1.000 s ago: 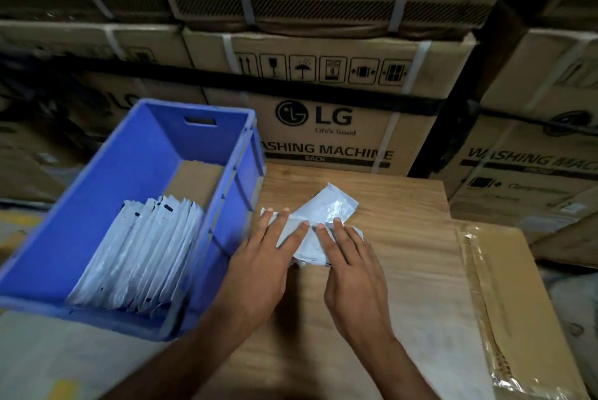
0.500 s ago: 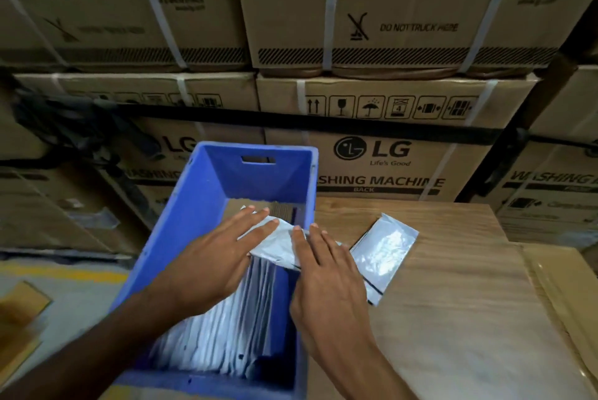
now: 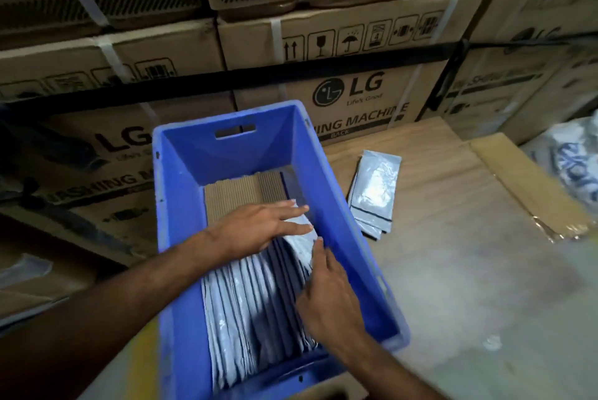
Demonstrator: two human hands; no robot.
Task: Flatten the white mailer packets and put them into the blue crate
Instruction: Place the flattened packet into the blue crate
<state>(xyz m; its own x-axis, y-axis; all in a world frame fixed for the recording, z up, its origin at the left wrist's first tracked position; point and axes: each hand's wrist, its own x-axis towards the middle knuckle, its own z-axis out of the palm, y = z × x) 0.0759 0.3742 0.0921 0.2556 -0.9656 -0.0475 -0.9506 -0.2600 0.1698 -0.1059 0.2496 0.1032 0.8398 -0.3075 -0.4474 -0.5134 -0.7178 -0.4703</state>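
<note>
The blue crate (image 3: 349,237) stands at the table's left edge, holding a row of several white mailer packets (image 3: 252,312) on edge. Both hands are inside it. My left hand (image 3: 259,228) lies flat with straight fingers on top of one white packet (image 3: 302,237) at the far end of the row. My right hand (image 3: 326,296) touches that packet's near edge with its fingertips; whether it pinches the packet is unclear. A small stack of flat white packets (image 3: 375,192) lies on the wooden table to the right of the crate.
A corrugated cardboard sheet (image 3: 242,192) lines the crate's far floor. Stacked LG washing machine cartons (image 3: 349,85) wall off the back. A taped brown carton (image 3: 530,186) and a white printed bag (image 3: 572,160) sit at the table's right.
Both hands carried the packet from the table over the crate rim and down onto the far end of the row. The camera swung left, over the crate.
</note>
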